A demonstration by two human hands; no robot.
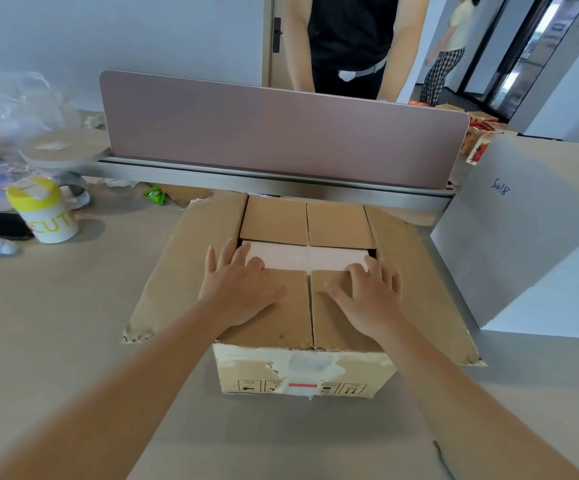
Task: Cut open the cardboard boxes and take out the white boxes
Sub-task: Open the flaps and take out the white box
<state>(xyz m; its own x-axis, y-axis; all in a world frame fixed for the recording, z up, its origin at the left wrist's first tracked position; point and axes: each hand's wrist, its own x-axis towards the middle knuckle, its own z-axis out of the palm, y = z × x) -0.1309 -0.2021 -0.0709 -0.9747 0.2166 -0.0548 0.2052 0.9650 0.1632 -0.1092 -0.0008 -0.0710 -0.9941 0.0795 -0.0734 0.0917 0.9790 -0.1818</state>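
A brown cardboard box (302, 372) stands on the table in front of me, its outer flaps folded out to the left and right. Its inner flaps lie almost flat, and a strip of white box (302, 257) shows in the gap between them. My left hand (238, 285) rests flat on the near left inner flap, fingers spread, fingertips reaching the gap's edge. On the near right inner flap lies my right hand (367, 296), fingers spread, fingertips at the white strip.
A large white box (530, 237) marked "5018" stands to the right. A yellow-lidded cup (43, 211), plastic bags and clutter sit at the left. A pink desk divider (281, 129) runs behind the box; a person stands beyond it.
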